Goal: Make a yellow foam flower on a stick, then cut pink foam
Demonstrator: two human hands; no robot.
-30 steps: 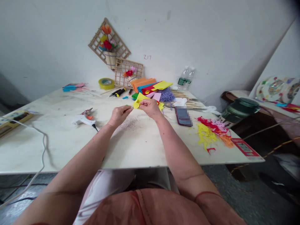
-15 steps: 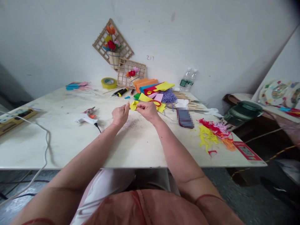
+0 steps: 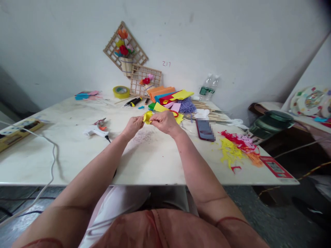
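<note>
Between my two hands, above the middle of the table, is a small yellow felt piece (image 3: 147, 117), curled into a cup-like shape. My left hand (image 3: 133, 126) pinches its left side, and my right hand (image 3: 165, 122) grips its right side with thumb and fingers. Just behind my right hand lie stacked felt sheets (image 3: 161, 93) in orange, blue, red and yellow. Red-handled scissors (image 3: 175, 113) show partly past my right knuckles. A white glue gun (image 3: 95, 131) rests on the table to the left of my left hand.
Felt flowers on bamboo lattices (image 3: 126, 51) lean against the wall. Yellow tape (image 3: 121, 91), a phone (image 3: 205, 130), purple yarn (image 3: 187, 105), sticks and two bottles (image 3: 205, 86) lie or stand behind. Felt scraps (image 3: 230, 151) are at right; a power strip (image 3: 20, 131) is at left.
The yellow felt piece has turned and now shows a more open, cupped form. Both hands have shifted their hold slightly, and the view has moved a little.
</note>
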